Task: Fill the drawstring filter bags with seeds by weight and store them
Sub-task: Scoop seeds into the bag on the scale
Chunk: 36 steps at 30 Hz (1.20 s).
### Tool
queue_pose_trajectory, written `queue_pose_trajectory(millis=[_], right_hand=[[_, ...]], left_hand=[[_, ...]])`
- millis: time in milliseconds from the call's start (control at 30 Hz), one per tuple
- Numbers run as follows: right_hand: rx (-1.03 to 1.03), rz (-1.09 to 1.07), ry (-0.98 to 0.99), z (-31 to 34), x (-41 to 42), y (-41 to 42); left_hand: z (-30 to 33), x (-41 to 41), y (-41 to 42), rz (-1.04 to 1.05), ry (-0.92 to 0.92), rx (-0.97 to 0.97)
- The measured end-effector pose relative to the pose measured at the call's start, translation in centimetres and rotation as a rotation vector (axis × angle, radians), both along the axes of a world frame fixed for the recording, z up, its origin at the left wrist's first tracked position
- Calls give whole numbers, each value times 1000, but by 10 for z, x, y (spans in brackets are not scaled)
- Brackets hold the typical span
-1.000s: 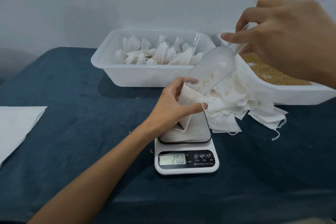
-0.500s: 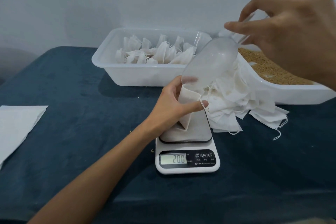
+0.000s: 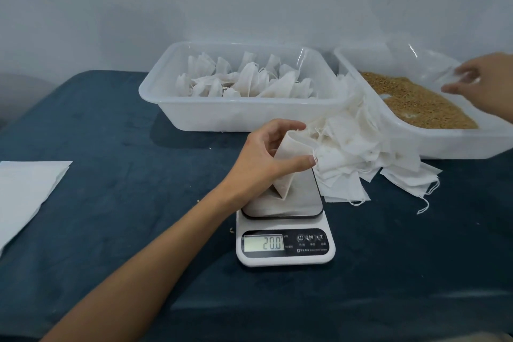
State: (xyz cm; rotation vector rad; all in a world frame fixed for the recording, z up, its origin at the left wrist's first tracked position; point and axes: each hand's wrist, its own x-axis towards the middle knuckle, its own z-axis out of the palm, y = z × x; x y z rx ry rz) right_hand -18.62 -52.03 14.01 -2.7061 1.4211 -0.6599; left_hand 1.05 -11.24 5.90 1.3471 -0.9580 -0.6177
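While it stands on the plate of the scale (image 3: pixel 286 230), the bag (image 3: pixel 288 164) is held upright by the left hand (image 3: pixel 266 161), whose thumb and fingers curl round its upper part and keep the mouth open toward twelve o'clock. Its lower corner touches the steel plate, and the display reads 20.0. At three o'clock from the bag, touching its upper edge, lies a loose pile of empty bags (image 3: pixel 361 153), their strings trailing over the cloth (image 3: pixel 138 175) toward four o'clock. At twelve o'clock from the scale sits a white tray (image 3: pixel 244 114) with filled, tied bags (image 3: pixel 244 80) lying inside it. At two o'clock a second tray (image 3: pixel 455 144) holds brown seeds (image 3: pixel 416 103), and the pile of empty bags leans against its near wall. Over that tray's far right side the right hand (image 3: pixel 483 83) holds a clear scoop (image 3: pixel 433 64); the fingers are blurred, seemingly curled at the scoop's handle, though how tightly cannot be told. The scoop's bowl hangs above the seeds, well apart from the bag. At nine o'clock from the scale, near the table's left edge, lies a flat white sheet (image 3: pixel 25 194). A few stray seeds dot the cloth just left of the scale.
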Motion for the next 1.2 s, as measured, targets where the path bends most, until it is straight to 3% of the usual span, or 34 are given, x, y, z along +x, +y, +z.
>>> queue_pose_trajectory(millis=[233,733,833,1000,1200], right_hand=[[113,-132,383,-29,10,-4],[135,-147,521,-30,28,38],[-7,-74,359,-24,31,51],[-176,271,-377,-27,52,120],[-178,493,-599,-58,67,185]], left_hand=[[3,-3,3,-12,-35,23],[4,0,5,79,-46,-71],[9,3,3,135,-4,-113],[36,21,-4,243,-36,-122],[97,76,-48,392,-114,-160]])
